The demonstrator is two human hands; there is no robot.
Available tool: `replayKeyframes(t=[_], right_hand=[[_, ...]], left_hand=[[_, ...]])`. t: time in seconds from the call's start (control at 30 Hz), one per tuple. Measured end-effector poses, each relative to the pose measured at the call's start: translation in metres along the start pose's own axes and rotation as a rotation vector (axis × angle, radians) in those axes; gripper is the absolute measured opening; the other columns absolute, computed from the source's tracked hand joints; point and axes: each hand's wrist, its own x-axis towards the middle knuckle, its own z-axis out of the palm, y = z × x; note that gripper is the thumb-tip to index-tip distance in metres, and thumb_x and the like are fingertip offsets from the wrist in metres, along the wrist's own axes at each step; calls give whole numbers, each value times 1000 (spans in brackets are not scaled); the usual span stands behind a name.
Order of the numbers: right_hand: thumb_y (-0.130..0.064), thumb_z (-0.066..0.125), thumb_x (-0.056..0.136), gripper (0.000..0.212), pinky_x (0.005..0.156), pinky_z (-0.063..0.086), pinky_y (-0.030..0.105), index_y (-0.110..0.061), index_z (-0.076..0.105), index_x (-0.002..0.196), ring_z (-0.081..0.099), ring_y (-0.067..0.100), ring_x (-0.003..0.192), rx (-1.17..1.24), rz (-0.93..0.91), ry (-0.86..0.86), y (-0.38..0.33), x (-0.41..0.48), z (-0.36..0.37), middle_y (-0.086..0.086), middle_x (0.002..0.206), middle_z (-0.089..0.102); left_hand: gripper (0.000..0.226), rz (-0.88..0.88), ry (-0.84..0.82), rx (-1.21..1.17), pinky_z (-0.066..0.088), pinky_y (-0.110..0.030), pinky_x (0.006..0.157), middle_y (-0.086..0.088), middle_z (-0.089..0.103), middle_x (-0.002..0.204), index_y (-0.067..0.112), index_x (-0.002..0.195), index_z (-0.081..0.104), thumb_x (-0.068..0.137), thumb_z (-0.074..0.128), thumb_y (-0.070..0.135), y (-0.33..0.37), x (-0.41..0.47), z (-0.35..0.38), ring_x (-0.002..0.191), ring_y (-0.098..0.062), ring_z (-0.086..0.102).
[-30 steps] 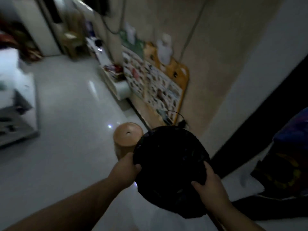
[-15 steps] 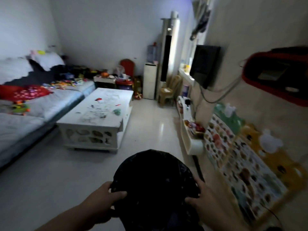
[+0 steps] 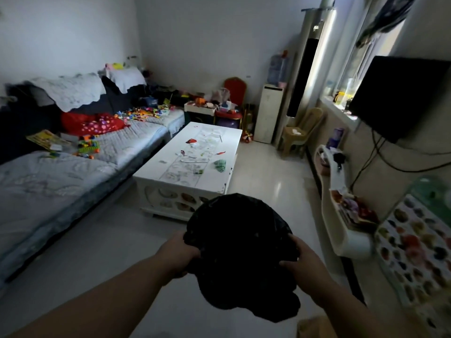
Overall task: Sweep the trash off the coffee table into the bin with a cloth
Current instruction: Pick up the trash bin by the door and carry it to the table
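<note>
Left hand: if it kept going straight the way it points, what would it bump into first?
The left hand grips the black-bagged bin, so that comes first. Past it, the line seems aimed at the near end of the white coffee table, though depth is hard to judge.

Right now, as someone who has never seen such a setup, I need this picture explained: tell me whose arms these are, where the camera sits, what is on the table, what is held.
No machine here: these are a person's bare arms, filmed by one camera worn on the head, looking forward and down. The left hand and right hand each grip the rim of a black-lined bin. Ahead stands the white table, strewn with red scraps and a green striped item, perhaps the cloth.
</note>
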Motion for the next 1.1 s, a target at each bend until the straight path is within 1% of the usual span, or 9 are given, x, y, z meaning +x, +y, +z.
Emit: replayKeyframes(t=[0.17,0.3,0.47,0.53,0.67,0.8,0.9,1.03,1.1], right_hand=[[2,60,78,56,48,44,2,-53,51,82,55,-26,69,-43,-32,-1,-12,79,-10,-49,72,57],[3,61,76,54,47,45,3,-50,54,81,60,-20,68,-48,-50,-4,-9,160,-32,-38,72,64],[-5,64,79,59,60,45,9,-26,47,131,55,-6,82,-17,-44,-62,-16,271,-72,-22,95,56],[-7,65,79,65,66,44,10,-22,42,137,53,-4,86,-68,-41,-102,-25,309,-87,-12,107,57],[-13,67,80,69,91,47,28,-22,37,141,55,15,109,-161,-71,-121,-46,384,-111,2,132,54],[-21,69,77,69,98,48,36,-25,39,140,55,16,115,-260,-140,-82,-55,448,-121,0,131,55],[-27,68,77,67,100,37,27,-28,40,138,45,10,117,-417,-233,-13,-62,502,-131,-1,134,49],[-33,66,81,68,108,31,30,-31,34,140,36,15,133,-582,-270,-22,-72,593,-139,-2,146,36],[-35,64,81,66,109,32,32,-32,35,140,35,15,134,-619,-270,-48,-81,638,-141,-3,147,34]], left_hand=[[38,9,12,-37,45,-24,45,-19,61,99,18,117,49,83,60,4,37,76,6,73,-30,61],[35,11,36,-49,45,-26,49,-17,60,96,17,115,50,84,58,4,69,145,22,76,-31,61],[36,-16,112,-76,44,-25,46,-18,62,85,6,118,57,83,55,-3,119,232,47,66,-30,57],[34,-34,160,-63,41,-26,49,-19,63,85,9,116,57,83,55,-1,140,260,53,63,-30,57],[19,-47,248,-75,33,-19,40,-9,50,56,9,96,56,82,53,-2,180,312,66,35,-16,45],[28,-41,248,-78,34,-22,44,-9,46,64,7,108,55,80,54,2,205,368,76,48,-21,42],[22,-50,204,-78,33,-25,46,-9,46,65,8,104,54,83,53,1,220,423,86,50,-21,42],[9,-53,145,-106,36,-28,52,-12,52,69,8,85,53,85,52,-1,243,516,100,57,-24,51],[18,-71,143,-111,40,-31,59,-14,56,77,17,75,48,83,54,2,259,561,102,70,-29,59]])
